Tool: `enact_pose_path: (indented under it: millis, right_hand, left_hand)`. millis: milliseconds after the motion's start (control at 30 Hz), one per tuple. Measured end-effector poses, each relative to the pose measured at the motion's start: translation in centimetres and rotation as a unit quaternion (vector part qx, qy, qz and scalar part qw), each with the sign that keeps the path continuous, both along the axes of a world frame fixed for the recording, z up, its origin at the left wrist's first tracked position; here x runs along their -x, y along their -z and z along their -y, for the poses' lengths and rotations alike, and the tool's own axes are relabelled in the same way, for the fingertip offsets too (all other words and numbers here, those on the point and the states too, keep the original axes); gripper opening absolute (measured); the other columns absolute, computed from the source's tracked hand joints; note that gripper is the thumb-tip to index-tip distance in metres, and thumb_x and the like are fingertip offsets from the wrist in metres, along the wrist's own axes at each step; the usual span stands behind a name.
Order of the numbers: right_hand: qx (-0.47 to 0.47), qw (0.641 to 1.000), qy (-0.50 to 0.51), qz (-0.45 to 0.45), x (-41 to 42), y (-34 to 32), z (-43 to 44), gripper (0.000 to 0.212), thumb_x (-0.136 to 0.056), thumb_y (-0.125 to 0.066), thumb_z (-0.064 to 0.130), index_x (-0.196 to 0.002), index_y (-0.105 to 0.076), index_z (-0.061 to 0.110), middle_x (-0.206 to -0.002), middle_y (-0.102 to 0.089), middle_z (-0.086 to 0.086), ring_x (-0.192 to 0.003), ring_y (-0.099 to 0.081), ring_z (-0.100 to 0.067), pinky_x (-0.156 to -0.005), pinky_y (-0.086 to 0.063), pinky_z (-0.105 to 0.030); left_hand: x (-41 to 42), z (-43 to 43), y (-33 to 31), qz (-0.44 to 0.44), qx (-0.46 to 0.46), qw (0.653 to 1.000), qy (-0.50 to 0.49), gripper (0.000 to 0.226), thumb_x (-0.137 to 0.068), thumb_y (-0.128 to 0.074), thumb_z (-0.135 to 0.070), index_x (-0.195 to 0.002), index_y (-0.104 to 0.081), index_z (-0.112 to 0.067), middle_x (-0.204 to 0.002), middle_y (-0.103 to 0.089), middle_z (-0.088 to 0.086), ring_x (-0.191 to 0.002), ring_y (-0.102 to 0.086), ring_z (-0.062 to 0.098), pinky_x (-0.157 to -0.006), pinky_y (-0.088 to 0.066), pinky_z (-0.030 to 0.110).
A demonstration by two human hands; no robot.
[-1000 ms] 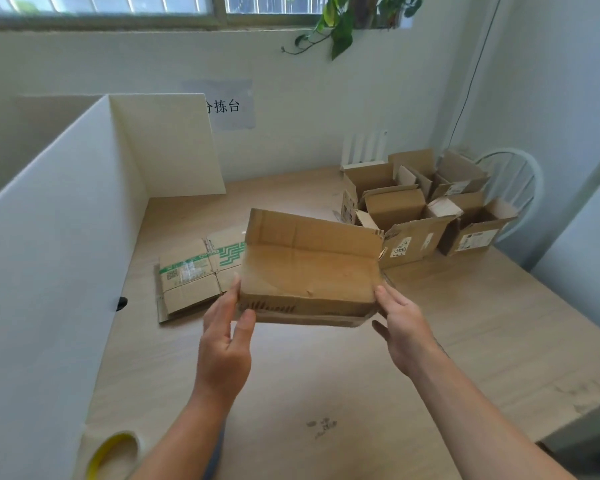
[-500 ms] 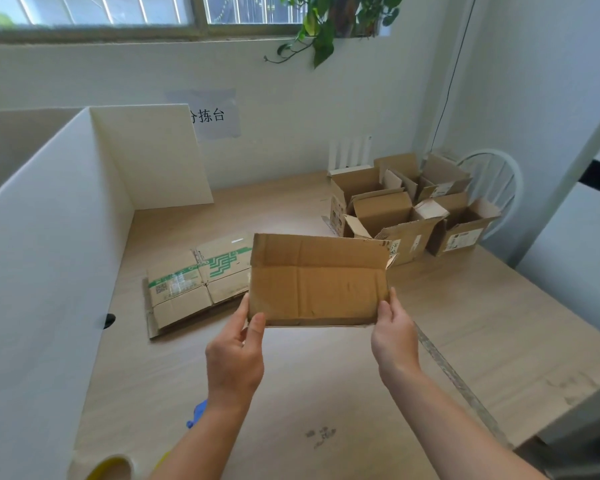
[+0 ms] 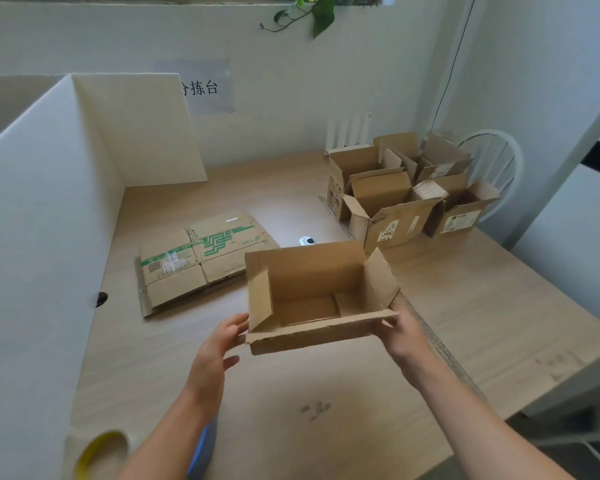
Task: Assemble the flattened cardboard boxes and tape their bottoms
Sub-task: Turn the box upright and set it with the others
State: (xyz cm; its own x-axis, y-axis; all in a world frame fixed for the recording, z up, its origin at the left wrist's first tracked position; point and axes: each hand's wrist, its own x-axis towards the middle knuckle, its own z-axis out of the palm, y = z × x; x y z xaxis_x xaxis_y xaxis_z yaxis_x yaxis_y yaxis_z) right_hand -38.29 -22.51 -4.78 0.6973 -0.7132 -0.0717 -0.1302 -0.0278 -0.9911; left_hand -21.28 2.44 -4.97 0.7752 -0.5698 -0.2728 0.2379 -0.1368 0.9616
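the right hand [image 3: 400,332] is gripping the near right corner of the opened cardboard box [image 3: 312,296], holding it above the table [image 3: 326,393]. the left hand [image 3: 219,344] is hovering with relaxed, spread fingers at its left end. flattened boxes [image 3: 201,261] are lying behind it, and assembled boxes [image 3: 395,202] are standing far right.

soft, even daylight from over the rear wall [image 3: 291,64] fills the room, leaving faint shadows and a pale sheen on the table [image 3: 291,216]. the cardboard box [image 3: 309,292] is mildly shaded inside. wide-angle distortion bows the white partition [image 3: 32,271]; the left hand [image 3: 215,355] and tape roll [image 3: 101,452] look soft.
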Motion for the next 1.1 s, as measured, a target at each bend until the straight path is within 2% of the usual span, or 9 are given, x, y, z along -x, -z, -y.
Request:
enact_pose_path:
  millis: [167, 267, 333, 500, 567, 700, 833, 967, 1100]
  right_hand:
    - [-0.152, 0.981, -0.095, -0.075, 3.1, 2.9, 0.7, 0.035, -0.095, -0.055, 0.019, -0.116, -0.066, 0.045, -0.115, -0.071, 0.019, -0.104, -0.064, -0.003, -0.089, -0.050, -0.032]
    - [-0.340, 0.939, -0.032, -0.044, 4.3, 4.7, 1.6, 0.036, -0.100, -0.042, 0.019, -0.118, -0.072, 0.026, -0.123, -0.070, 0.005, -0.107, -0.065, -0.016, -0.094, -0.045, -0.043]
    - [-0.346, 0.935, -0.003, -0.081, 4.4, 5.4, 1.3, 0.031, -0.100, -0.048, 0.037, -0.111, -0.072, 0.022, -0.115, -0.071, 0.001, -0.094, -0.065, -0.021, -0.086, -0.045, -0.041]
    - [-0.165, 0.958, 0.042, -0.233, 3.3, 6.0, 0.3, 0.058, -0.099, -0.056, 0.046, -0.150, -0.041, 0.023, -0.143, -0.053, -0.003, -0.110, -0.059, -0.024, -0.076, -0.049, -0.030]
    - [-0.040, 0.955, 0.059, -0.289, 3.5, 6.4, 0.5, 0.066, -0.098, -0.060, 0.037, -0.154, -0.033, 0.017, -0.153, -0.043, -0.005, -0.130, -0.049, -0.027, -0.093, -0.046, -0.033]
    - [0.243, 0.889, 0.064, -0.382, 3.9, 5.8, 0.2, 0.068, -0.093, -0.064, 0.034, -0.152, -0.032, 0.024, -0.150, -0.036, -0.009, -0.135, -0.038, -0.031, -0.106, -0.039, -0.046]
    - [0.506, 0.818, 0.004, -0.274, 2.4, 4.9, -0.6, 0.055, -0.080, -0.080, 0.023, -0.132, -0.062, 0.017, -0.130, -0.056, -0.012, -0.115, -0.051, -0.038, -0.089, -0.051, -0.054]
    - [0.490, 0.804, -0.108, -0.320, 0.3, 5.2, 0.0, 0.050, -0.092, -0.066, 0.036, -0.140, -0.055, 0.025, -0.140, -0.052, 0.000, -0.123, -0.043, -0.028, -0.099, -0.041, -0.041]
    - [0.405, 0.807, -0.147, -0.403, -0.3, 7.1, 1.2, 0.070, -0.096, -0.052, 0.055, -0.156, -0.025, 0.032, -0.163, -0.017, 0.009, -0.147, -0.012, -0.021, -0.117, -0.023, -0.040]
  left_hand:
    - [0.1, 0.4, 2.3, -0.063, -0.123, 0.990, 0.025, 0.049, -0.089, -0.057, -0.060, -0.121, -0.062, -0.022, -0.120, -0.068, 0.004, -0.101, -0.062, 0.024, -0.083, -0.043, 0.038]
    - [1.0, 0.8, 3.9, -0.027, -0.207, 0.977, 0.041, 0.063, -0.082, -0.064, -0.061, -0.129, -0.051, -0.021, -0.123, -0.059, 0.002, -0.100, -0.057, 0.013, -0.086, -0.045, 0.036]
    - [1.7, 1.1, 4.5, 0.003, -0.261, 0.963, 0.062, 0.078, -0.077, -0.067, -0.066, -0.138, -0.041, -0.023, -0.122, -0.057, -0.001, -0.105, -0.058, 0.015, -0.090, -0.047, 0.036]
    - [3.0, 2.7, 5.2, 0.085, -0.345, 0.933, 0.055, 0.056, -0.091, -0.059, -0.044, -0.139, -0.039, -0.025, -0.107, -0.061, -0.003, -0.093, -0.062, 0.016, -0.083, -0.055, 0.040]
    - [3.0, 2.8, 5.4, 0.106, -0.336, 0.936, 0.021, 0.044, -0.096, -0.048, -0.032, -0.139, -0.043, -0.025, -0.097, -0.060, -0.006, -0.086, -0.059, 0.011, -0.069, -0.050, 0.033]
    - [2.8, 2.0, 6.1, 0.161, -0.333, 0.929, -0.014, 0.051, -0.097, -0.051, -0.021, -0.146, -0.037, -0.024, -0.104, -0.061, 0.000, -0.086, -0.059, 0.015, -0.068, -0.046, 0.029]
    - [2.3, 1.7, 6.8, 0.329, -0.401, 0.854, -0.017, 0.060, -0.087, -0.067, -0.021, -0.142, -0.043, -0.024, -0.125, -0.045, 0.008, -0.107, -0.042, 0.029, -0.091, -0.042, 0.042]
    - [1.9, 2.0, 6.8, 0.448, -0.422, 0.787, 0.051, 0.023, -0.089, -0.062, -0.017, -0.112, -0.064, -0.016, -0.111, -0.053, 0.008, -0.095, -0.040, 0.028, -0.075, -0.038, 0.037]
    - [2.0, 1.9, 6.9, 0.407, -0.429, 0.781, 0.201, 0.044, -0.095, -0.052, -0.041, -0.133, -0.047, -0.021, -0.136, -0.041, 0.002, -0.121, -0.035, 0.022, -0.101, -0.039, 0.033]
